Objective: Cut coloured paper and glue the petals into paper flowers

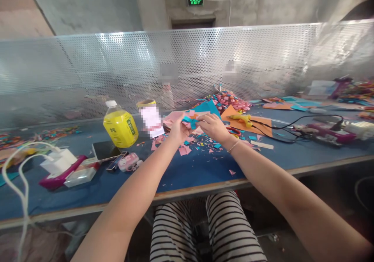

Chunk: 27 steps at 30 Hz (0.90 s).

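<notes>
Over the scrap-strewn middle of the table, my left hand [180,131] pinches a small blue piece of sheet material [191,122], perhaps felt or foam. My right hand [215,126] has its fingers closed on the right end of the same piece. Its exact shape is partly covered by the fingers. Just behind the hands lie a larger blue sheet [208,107] and a pink sheet [174,115]. A yellow glue gun [242,119] rests on an orange sheet [264,129] right of my right hand. Red-handled scissors [234,132] lie partly hidden beside that wrist.
A yellow-liquid bottle [120,125], a phone [105,150] and a power strip with chargers [60,171] stand left. A heap of colourful scraps [229,99] lies behind, before a perforated metal screen [122,65]. Black cables [280,138] run right to another power strip [331,133].
</notes>
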Tool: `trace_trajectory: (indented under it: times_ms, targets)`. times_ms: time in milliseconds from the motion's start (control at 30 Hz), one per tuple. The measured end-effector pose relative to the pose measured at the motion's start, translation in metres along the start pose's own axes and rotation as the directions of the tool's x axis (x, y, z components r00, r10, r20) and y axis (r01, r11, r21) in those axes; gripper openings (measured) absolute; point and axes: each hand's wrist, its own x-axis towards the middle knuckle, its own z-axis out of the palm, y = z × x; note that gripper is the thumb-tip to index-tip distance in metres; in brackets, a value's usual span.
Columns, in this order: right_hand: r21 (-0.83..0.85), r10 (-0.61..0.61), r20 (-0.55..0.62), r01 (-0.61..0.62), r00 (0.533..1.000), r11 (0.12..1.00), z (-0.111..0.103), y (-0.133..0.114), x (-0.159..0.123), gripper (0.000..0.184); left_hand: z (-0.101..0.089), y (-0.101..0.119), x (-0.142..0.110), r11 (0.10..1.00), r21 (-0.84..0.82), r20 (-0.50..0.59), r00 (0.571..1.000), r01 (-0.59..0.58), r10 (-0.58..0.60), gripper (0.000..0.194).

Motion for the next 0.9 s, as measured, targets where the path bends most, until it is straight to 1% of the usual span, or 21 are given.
trace_trajectory:
  times_ms: [100,267,367,533,700,833,900]
  targets:
    - [-0.060,-0.053,0.039,0.055,0.998,0.997,0.001,-0.001,0.001,0.024,0.005,-0.001,0.001,0.991,-0.112,0.044,0.997,0.070,-0.065,0.022]
    - [-0.141,-0.092,0.076,0.102,0.993,0.985,-0.001,-0.004,0.001,0.025,0.009,0.003,-0.004,0.982,-0.175,0.035,0.997,0.067,-0.062,0.022]
    - [-0.164,-0.079,0.082,0.092,0.993,0.982,-0.001,-0.005,0.001,0.024,0.009,0.005,-0.008,0.980,-0.184,0.043,0.997,0.071,-0.064,0.020]
    - [-0.197,-0.057,0.065,0.069,0.996,0.978,0.002,-0.006,0.000,0.024,0.008,0.003,-0.008,0.982,-0.186,-0.006,0.999,0.032,-0.034,0.017]
    - [-0.205,-0.034,0.078,0.049,0.996,0.978,0.003,-0.006,0.000,0.026,0.009,0.001,-0.006,0.967,-0.246,0.014,0.998,0.059,-0.058,0.013]
    - [-0.194,-0.025,0.097,0.043,0.995,0.980,0.002,-0.006,0.002,0.028,0.009,-0.001,-0.004,0.950,-0.308,-0.007,0.998,0.050,-0.055,0.015]
    - [-0.193,-0.031,0.107,0.052,0.994,0.980,0.002,-0.006,0.002,0.028,0.009,-0.001,-0.004,0.950,-0.308,-0.010,0.998,0.051,-0.057,0.016]
